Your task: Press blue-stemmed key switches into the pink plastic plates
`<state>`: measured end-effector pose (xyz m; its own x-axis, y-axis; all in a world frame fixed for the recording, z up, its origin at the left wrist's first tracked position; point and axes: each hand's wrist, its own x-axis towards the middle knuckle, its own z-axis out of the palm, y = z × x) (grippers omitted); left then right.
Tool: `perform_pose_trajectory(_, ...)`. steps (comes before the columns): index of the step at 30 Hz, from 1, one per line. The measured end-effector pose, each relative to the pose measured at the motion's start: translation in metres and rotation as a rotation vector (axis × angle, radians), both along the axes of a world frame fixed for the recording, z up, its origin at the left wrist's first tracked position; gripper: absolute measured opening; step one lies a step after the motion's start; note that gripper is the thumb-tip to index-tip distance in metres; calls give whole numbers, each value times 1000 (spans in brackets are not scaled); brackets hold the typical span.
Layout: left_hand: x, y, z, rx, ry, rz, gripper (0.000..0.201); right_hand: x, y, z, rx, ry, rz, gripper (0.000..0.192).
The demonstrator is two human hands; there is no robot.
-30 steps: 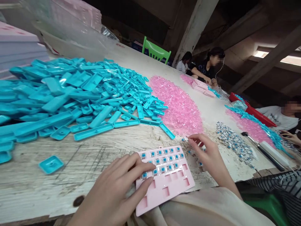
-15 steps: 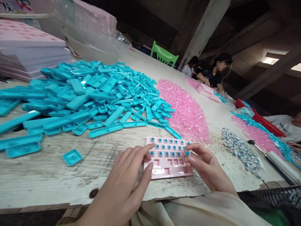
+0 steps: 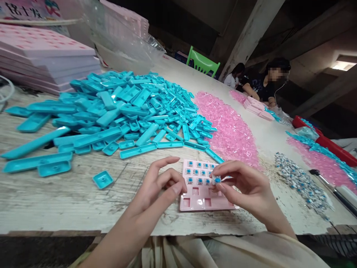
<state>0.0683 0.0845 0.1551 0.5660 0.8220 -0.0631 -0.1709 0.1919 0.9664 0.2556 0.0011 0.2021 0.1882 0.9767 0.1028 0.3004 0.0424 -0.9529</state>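
A pink keyboard base lies on the table in front of me. Key switches with blue stems fill rows in its upper part, while several square recesses in the lower part are bare. Between the thumb and fingertips of my right hand is a key switch, its blue stem facing up, over the right half of the base. My left hand is at the left edge of the base, thumb and curled fingers closed on that edge, index finger lifted. My right hand hides part of the switch rows.
A big heap of turquoise keycaps spreads at left, with one loose keycap nearer me. Clear pink keycaps lie behind the base; loose switches and a brush are right. Stacked pink panels stand far left. Co-workers sit across.
The view has shifted slightly left. My right hand has moved leftward over the base with the switch. My left hand has drawn back to the base's left edge, its index finger lifting off.
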Motion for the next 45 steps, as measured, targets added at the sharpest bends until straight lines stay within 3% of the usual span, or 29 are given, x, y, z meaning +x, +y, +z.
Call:
perform_pose_trajectory(4, -6, 11, -5, -22, -71, -62, 25, 0, 6, -3, -74, 53, 41, 13)
perform_pose_trajectory(7, -8, 14, -9, -24, -124, -95, 21, 1, 5, -9, -95, -123, 69, 11)
perform_pose_trajectory(11, -7, 11, -6, -61, -148, -85, 17, 4, 6, -13, 91, -558, 212, 6)
perform_pose_trajectory(16, -5, 8, -3, -101, -186, -59, 13, 4, 14, -17, 229, -699, 419, 9)
perform_pose_trajectory(18, -4, 7, -4, -109, -205, -44, 12, 3, 14, -18, 230, -710, 423, 8)
perform_pose_trajectory(23, -3, 6, -4, -130, -241, -35, 12, 4, 6, -21, 205, -824, 269, 10)
perform_pose_trajectory(28, -6, 7, -5, -145, -279, -137, 13, 6, 3, -20, 138, -715, 244, 4)
perform_pose_trajectory(32, -8, 8, -3, -157, -309, -148, 13, 4, 8, -20, 43, -578, 293, 1)
perform_pose_trajectory(38, -6, 8, -3, -198, -335, -168, 13, 0, 15, -16, -7, -573, 314, 5)
perform_pose_trajectory(45, -1, 2, -2, -259, -361, -57, 13, 0, 19, -12, -29, -579, 324, 6)
